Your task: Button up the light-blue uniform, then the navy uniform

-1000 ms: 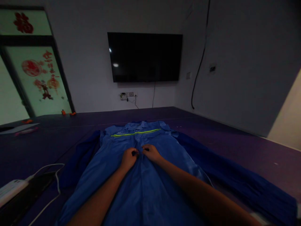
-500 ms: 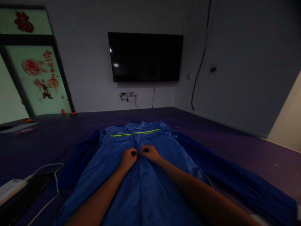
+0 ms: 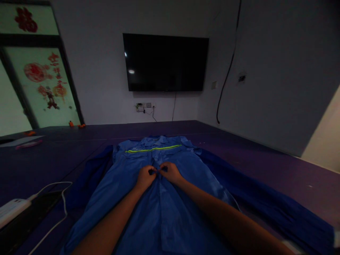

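Two hands (image 3: 146,176) (image 3: 170,173) pinch a blue shirt (image 3: 172,219) on purple floor (image 3: 255,156), facing a wall-mounted television (image 3: 166,63).

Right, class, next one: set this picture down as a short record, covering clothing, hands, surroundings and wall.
Clothing: blue garment, spread on purple floor, yellow-green stripe across the chest
Left hand: pinching the garment's middle front
Right hand: pinching close beside it
Exact part pinched: too dark to tell
Person's left: white power strip, white cable
Wall: television, screen dark
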Demonstrator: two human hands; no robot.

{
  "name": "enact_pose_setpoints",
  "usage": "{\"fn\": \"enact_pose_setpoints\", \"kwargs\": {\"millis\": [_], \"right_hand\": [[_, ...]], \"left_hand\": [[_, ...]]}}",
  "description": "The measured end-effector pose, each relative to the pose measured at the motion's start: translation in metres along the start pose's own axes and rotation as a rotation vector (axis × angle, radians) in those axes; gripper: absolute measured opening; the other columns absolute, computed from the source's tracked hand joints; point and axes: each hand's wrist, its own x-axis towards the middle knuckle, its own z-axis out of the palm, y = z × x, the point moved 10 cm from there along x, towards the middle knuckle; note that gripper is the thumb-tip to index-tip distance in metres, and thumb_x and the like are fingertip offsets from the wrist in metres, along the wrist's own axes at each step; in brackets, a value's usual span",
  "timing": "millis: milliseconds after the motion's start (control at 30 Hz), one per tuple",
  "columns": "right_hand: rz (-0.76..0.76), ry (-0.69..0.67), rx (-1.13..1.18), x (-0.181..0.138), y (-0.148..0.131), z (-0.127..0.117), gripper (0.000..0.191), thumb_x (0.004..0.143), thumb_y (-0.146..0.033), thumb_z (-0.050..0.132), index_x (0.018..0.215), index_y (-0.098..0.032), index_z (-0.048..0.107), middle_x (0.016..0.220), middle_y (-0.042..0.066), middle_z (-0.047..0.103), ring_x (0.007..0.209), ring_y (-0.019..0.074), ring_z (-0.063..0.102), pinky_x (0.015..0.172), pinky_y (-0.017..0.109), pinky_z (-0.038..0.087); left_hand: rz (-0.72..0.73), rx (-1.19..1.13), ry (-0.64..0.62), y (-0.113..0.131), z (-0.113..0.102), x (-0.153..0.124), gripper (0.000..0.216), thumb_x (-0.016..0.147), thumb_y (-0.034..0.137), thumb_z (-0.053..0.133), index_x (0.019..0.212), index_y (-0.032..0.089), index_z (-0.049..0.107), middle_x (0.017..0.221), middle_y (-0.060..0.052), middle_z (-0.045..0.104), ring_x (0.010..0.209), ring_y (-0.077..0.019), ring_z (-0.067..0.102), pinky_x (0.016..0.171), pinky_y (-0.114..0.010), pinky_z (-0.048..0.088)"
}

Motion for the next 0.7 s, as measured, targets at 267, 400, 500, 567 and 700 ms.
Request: {"fn": "enact_pose_setpoints", "kwargs": {"millis": [267,400,500,567,700], "right_hand": [[0.002,-0.01,-0.005,-0.001,0.0,0.002,0.007,0.068,-0.021,0.058,0.071,-0.017,0.064,0.075,0.002,0.066,0.072,0.0153,0.06,0.066,0.024,0.044],[0.033,0.064,-0.052,-0.002,0.004,-0.006,0.009,0.071,-0.022,0.056,0.073,-0.017,0.063,0.077,0.004,0.066,0.074,0.0161,0.06,0.069,0.026,0.044],[0.07,0.171,-0.075,-0.004,0.005,-0.019,0.011,0.074,-0.023,0.053,0.077,-0.017,0.062,0.082,0.005,0.065,0.077,0.0165,0.059,0.07,0.027,0.044],[0.071,0.204,-0.104,-0.006,0.002,-0.025,0.012,0.075,-0.023,0.052,0.078,-0.017,0.062,0.083,0.005,0.065,0.078,0.0163,0.058,0.07,0.026,0.043],[0.005,0.061,-0.17,-0.005,-0.014,-0.013,0.01,0.072,-0.023,0.056,0.073,-0.018,0.064,0.075,0.003,0.065,0.07,0.0145,0.057,0.064,0.023,0.041]], "left_hand": [[0.017,-0.02,0.009,-0.002,0.0,0.0,0.013,0.062,0.006,0.059,0.068,0.015,0.065,0.081,-0.003,0.068,0.08,-0.0155,0.062,0.079,-0.028,0.046],[0.022,-0.026,-0.001,0.0,0.001,0.0,0.012,0.062,0.006,0.06,0.067,0.016,0.065,0.082,-0.003,0.068,0.081,-0.0152,0.062,0.08,-0.028,0.046],[0.019,-0.02,-0.003,0.0,0.0,0.0,0.01,0.062,0.008,0.061,0.066,0.016,0.066,0.083,-0.003,0.068,0.081,-0.0155,0.062,0.079,-0.029,0.046],[0.021,-0.017,-0.008,0.0,0.001,0.0,0.01,0.062,0.009,0.062,0.066,0.016,0.066,0.083,-0.003,0.068,0.082,-0.0159,0.062,0.079,-0.029,0.045],[0.016,-0.01,-0.005,-0.001,0.001,0.0,0.01,0.063,0.009,0.061,0.068,0.016,0.066,0.08,-0.003,0.068,0.079,-0.0156,0.062,0.077,-0.028,0.045]]}}
